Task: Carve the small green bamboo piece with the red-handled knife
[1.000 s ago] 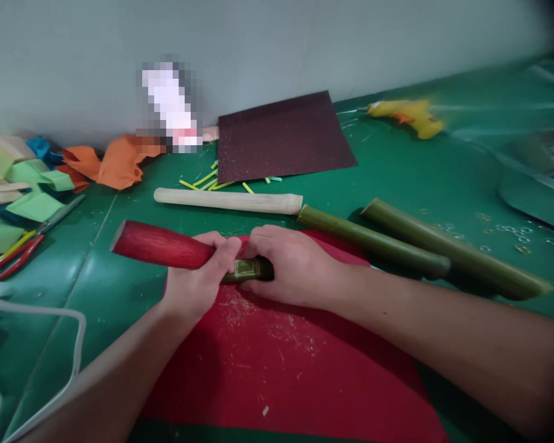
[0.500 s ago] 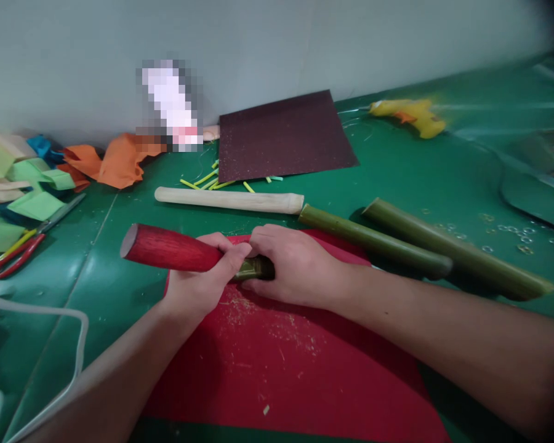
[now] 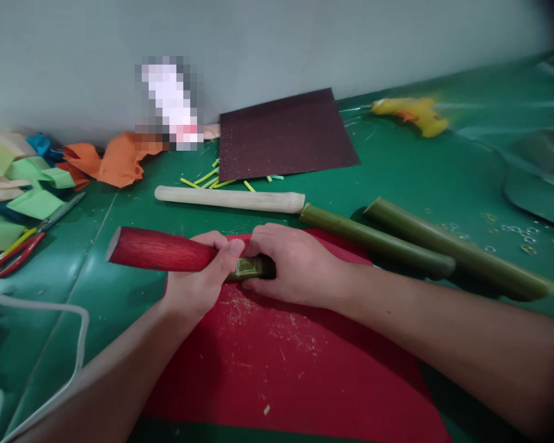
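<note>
My left hand (image 3: 198, 277) is wrapped round a red-painted bamboo stick (image 3: 152, 251) that points to the left, just above a red paper sheet (image 3: 281, 363). My right hand (image 3: 295, 264) is closed over the stick's unpainted green end (image 3: 252, 268), right beside the left hand. Fine shavings lie on the red sheet below both hands.
Behind my hands lie a pale peeled stick (image 3: 231, 199) and two green bamboo pieces (image 3: 378, 237) (image 3: 457, 246). A dark brown sheet (image 3: 281, 132), a yellow glue gun (image 3: 410, 114), folded coloured papers (image 3: 32, 184), red-handled scissors (image 3: 16, 249) and a white cable (image 3: 69, 344) surround them on the green table (image 3: 420, 178).
The red stick shifted a little to the right half a second ago, then back to the left. Both hands keep their grip in the same place.
</note>
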The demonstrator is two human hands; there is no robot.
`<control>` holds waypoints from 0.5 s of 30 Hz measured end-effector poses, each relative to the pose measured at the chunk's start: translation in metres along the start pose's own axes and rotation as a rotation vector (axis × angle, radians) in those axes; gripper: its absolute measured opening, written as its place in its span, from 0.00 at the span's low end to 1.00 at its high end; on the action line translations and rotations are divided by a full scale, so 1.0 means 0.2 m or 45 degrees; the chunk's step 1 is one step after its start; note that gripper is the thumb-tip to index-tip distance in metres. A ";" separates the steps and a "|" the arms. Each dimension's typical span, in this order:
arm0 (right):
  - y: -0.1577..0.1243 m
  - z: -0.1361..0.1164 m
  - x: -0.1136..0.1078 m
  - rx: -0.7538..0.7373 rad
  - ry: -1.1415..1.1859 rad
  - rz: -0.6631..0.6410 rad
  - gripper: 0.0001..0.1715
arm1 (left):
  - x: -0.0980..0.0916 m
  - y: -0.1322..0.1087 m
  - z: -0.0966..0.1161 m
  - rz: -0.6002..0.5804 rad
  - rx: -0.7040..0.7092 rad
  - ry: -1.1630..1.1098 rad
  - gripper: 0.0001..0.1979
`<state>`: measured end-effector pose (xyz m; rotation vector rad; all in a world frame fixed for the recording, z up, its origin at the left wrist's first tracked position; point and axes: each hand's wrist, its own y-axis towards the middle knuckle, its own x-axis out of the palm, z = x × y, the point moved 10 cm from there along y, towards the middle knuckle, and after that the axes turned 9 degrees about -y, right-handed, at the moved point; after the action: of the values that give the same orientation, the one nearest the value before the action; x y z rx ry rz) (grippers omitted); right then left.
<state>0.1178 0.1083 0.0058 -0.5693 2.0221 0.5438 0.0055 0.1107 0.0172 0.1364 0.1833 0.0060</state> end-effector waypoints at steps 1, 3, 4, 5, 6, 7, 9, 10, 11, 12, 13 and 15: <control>0.00 0.00 0.00 0.005 -0.001 -0.001 0.12 | 0.01 0.00 0.00 -0.031 -0.002 0.005 0.18; 0.00 0.00 0.00 0.011 0.003 -0.003 0.12 | 0.03 -0.01 0.00 -0.105 0.011 0.029 0.17; 0.00 0.00 0.00 0.013 0.006 -0.006 0.12 | 0.03 -0.01 0.00 -0.131 0.023 0.045 0.17; 0.00 0.00 0.00 0.015 0.008 -0.008 0.11 | 0.04 -0.01 0.00 -0.153 0.033 0.062 0.17; 0.00 0.00 0.00 0.017 0.006 -0.010 0.11 | 0.04 -0.02 0.00 -0.169 0.040 0.075 0.17; 0.00 0.00 0.00 0.020 0.004 -0.014 0.11 | 0.04 -0.02 0.00 -0.178 0.042 0.084 0.17; 0.00 0.00 0.00 0.026 -0.004 -0.016 0.12 | 0.05 -0.02 0.00 -0.174 0.042 0.091 0.16; 0.00 0.00 0.00 0.025 -0.005 -0.014 0.12 | 0.05 -0.01 0.00 -0.155 0.041 0.094 0.15; 0.00 0.00 0.00 0.019 -0.005 -0.012 0.13 | 0.04 -0.01 -0.01 -0.111 0.041 0.101 0.14; 0.00 0.00 0.00 0.013 -0.008 -0.011 0.13 | 0.02 -0.01 -0.01 -0.055 0.042 0.122 0.14; 0.00 0.00 0.00 0.008 -0.014 -0.009 0.14 | 0.01 0.00 -0.01 0.002 0.041 0.158 0.12; 0.00 0.00 0.00 0.002 -0.032 -0.007 0.14 | -0.01 0.00 -0.01 0.080 0.031 0.233 0.11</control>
<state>0.1173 0.1091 0.0054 -0.5643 1.9969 0.5431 0.0027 0.1119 0.0154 0.1664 0.3614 0.0793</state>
